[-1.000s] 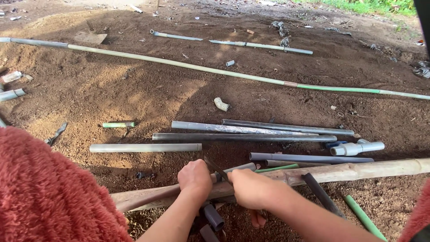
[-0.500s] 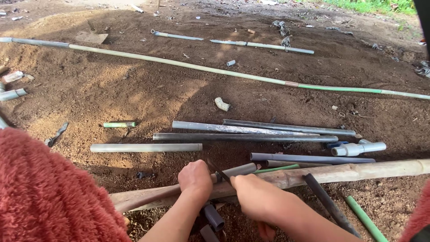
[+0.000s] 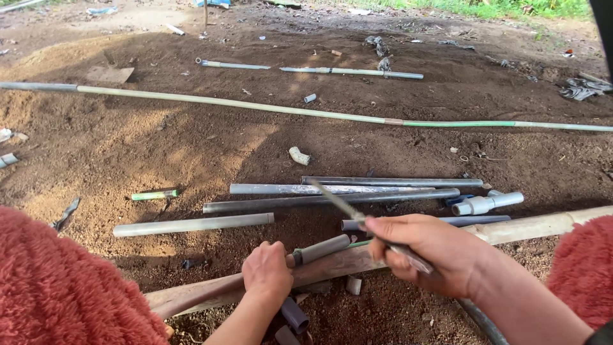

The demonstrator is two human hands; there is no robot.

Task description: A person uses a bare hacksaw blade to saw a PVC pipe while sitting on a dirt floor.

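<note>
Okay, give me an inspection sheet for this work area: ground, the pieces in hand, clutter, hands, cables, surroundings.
Surface: bare brown dirt ground.
Job's things: short grey pipe piece resting on a wooden pole; thin blade tool.
Clutter: grey pipes, elbow fitting, long thin pipe.
Hands: left hand grips the pipe piece; right hand holds the blade tool.
Cables: nothing seen.
Surroundings: grass at the far edge; red fuzzy fabric.

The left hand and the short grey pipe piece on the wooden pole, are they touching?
Touching. The head view shows the left hand closed around the near end of the short grey pipe piece, which it presses onto the wooden pole. No gap shows between them.
</note>
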